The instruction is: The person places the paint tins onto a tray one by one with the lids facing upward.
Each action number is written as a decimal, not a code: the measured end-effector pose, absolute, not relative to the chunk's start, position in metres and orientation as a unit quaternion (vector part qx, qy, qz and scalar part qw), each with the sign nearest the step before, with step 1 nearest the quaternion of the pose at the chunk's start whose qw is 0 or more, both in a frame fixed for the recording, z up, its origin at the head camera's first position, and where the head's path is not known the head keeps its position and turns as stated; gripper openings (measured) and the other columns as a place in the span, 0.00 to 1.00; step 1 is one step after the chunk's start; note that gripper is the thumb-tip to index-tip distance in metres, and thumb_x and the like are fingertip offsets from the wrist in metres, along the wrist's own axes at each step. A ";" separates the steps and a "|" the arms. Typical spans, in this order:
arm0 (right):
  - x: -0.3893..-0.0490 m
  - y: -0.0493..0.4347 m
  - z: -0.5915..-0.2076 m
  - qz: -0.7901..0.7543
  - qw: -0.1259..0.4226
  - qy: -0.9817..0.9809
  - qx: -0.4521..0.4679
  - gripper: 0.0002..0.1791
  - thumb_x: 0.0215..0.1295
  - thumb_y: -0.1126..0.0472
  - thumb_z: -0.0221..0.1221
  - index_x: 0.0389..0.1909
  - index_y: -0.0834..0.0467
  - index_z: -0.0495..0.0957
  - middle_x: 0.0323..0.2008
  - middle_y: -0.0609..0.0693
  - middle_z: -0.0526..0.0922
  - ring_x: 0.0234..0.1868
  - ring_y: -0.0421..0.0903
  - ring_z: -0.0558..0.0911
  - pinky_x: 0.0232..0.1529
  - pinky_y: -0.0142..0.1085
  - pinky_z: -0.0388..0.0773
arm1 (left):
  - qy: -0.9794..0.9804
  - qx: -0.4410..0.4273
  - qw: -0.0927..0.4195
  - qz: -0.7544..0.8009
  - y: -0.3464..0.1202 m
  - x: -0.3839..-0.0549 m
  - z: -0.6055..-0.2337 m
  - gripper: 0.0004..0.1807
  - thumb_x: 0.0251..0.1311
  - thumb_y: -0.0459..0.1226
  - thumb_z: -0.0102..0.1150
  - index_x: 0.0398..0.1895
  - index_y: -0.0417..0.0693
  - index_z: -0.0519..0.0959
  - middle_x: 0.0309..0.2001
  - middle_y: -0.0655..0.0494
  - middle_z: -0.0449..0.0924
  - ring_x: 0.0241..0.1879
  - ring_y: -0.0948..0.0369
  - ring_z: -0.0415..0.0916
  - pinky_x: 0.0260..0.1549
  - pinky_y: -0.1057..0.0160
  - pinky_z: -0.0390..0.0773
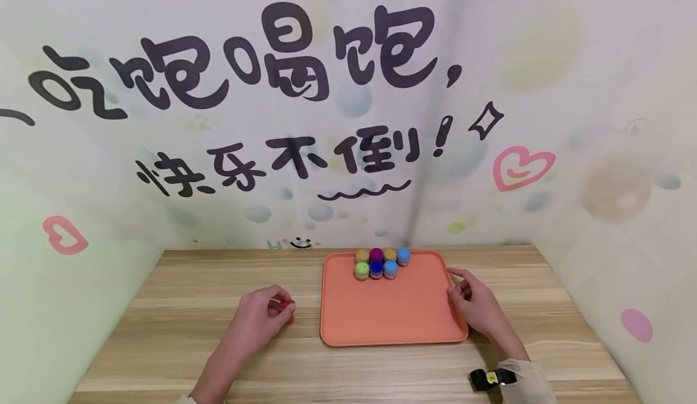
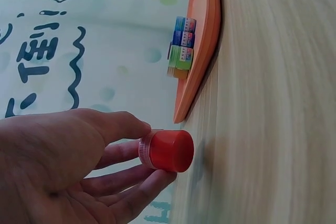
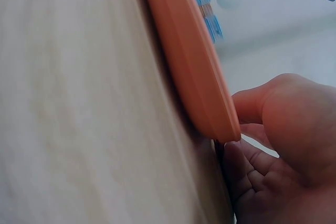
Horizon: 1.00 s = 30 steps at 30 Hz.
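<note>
My left hand [image 1: 258, 319] pinches a small red paint jar [image 2: 170, 149] between thumb and fingers, just above the table left of the tray. The jar lies tilted on its side in the left wrist view, its ribbed clear end toward the palm. An orange tray [image 1: 392, 316] lies flat on the table. At its right edge my right hand [image 1: 478, 306] grips the rim, thumb over the edge and fingertips at its underside. Small jars stand in two rows at the tray's back, among them a green jar [image 1: 362, 270], a dark blue jar [image 1: 377, 270] and a purple jar [image 1: 376, 254].
The wood-grain table [image 1: 218, 283] meets a printed wall [image 1: 348, 210] behind the tray, with side walls left and right. A dark strap [image 1: 492, 378] with a small device sits around my right wrist.
</note>
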State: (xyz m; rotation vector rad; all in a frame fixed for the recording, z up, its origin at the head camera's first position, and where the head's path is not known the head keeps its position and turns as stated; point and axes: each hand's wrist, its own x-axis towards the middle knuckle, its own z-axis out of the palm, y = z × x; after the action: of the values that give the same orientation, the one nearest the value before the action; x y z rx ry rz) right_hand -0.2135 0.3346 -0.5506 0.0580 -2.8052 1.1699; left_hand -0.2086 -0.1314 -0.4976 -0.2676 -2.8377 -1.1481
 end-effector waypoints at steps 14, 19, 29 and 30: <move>-0.212 0.334 -0.551 0.391 0.053 -0.919 0.022 0.23 0.74 0.59 0.57 0.68 0.55 0.70 0.34 0.49 0.77 0.30 0.39 0.76 0.31 0.30 0.74 | -0.912 -0.140 0.069 -0.380 -0.121 -0.212 -0.492 0.06 0.56 0.34 0.71 0.30 0.56 0.84 0.32 0.66 0.83 0.34 0.67 0.82 0.37 0.73 0.84; -0.212 0.334 -0.552 0.390 0.053 -0.919 0.015 0.23 0.74 0.59 0.57 0.68 0.54 0.70 0.33 0.49 0.77 0.30 0.40 0.75 0.31 0.30 0.73 | -0.900 -0.173 0.101 -0.388 -0.116 -0.214 -0.494 0.06 0.55 0.33 0.71 0.31 0.54 0.84 0.33 0.64 0.83 0.35 0.67 0.82 0.38 0.69 0.86; -0.212 0.335 -0.552 0.385 0.050 -0.921 0.016 0.24 0.74 0.59 0.57 0.68 0.54 0.70 0.34 0.49 0.78 0.31 0.40 0.76 0.31 0.31 0.74 | -0.883 -0.210 0.124 -0.401 -0.104 -0.217 -0.494 0.06 0.56 0.31 0.69 0.32 0.51 0.84 0.37 0.60 0.83 0.37 0.64 0.83 0.38 0.64 0.87; -0.212 0.335 -0.552 0.385 0.049 -0.921 0.017 0.24 0.74 0.59 0.57 0.68 0.53 0.69 0.34 0.48 0.78 0.31 0.40 0.76 0.31 0.31 0.74 | -0.882 -0.213 0.124 -0.402 -0.103 -0.217 -0.495 0.06 0.56 0.31 0.69 0.32 0.51 0.84 0.37 0.60 0.83 0.36 0.64 0.83 0.39 0.64 0.87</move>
State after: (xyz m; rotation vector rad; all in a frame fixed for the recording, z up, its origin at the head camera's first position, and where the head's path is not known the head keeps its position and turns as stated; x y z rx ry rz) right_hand -0.2125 0.3347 -0.5519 0.0507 -2.8066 1.1742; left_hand -0.2172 -0.1027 -0.4948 -0.6207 -2.5714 -1.1733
